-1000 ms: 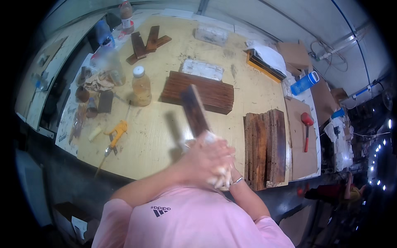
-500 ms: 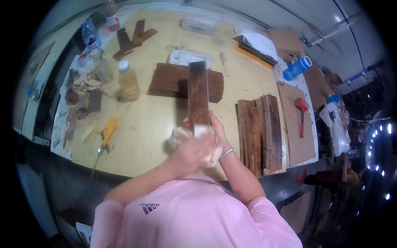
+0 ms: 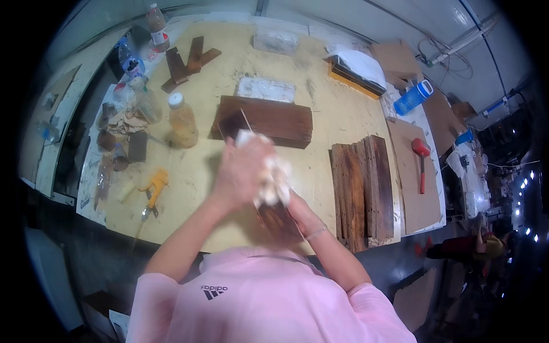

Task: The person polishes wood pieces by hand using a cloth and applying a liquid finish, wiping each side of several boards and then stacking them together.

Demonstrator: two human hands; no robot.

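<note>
A dark brown wooden board slants across in front of my chest, its far end over the table. My right hand grips its right edge close to the near end; the fingers underneath are hidden. With my left hand, blurred by motion, I press a crumpled whitish cloth onto the board's upper face. The fingers close over the cloth. Just beyond the board lies a stack of dark brown boards. To the right stands a group of rougher, streaked boards.
On the table, a bottle of amber liquid and a yellow-handled tool are at left. A red mallet rests on cardboard at right, near a blue bottle. Small wooden pieces lie at the far left.
The board has tilted from nearly straight ahead to a slant, and its near end has come toward me. My left hand and the cloth have moved farther up along it.
</note>
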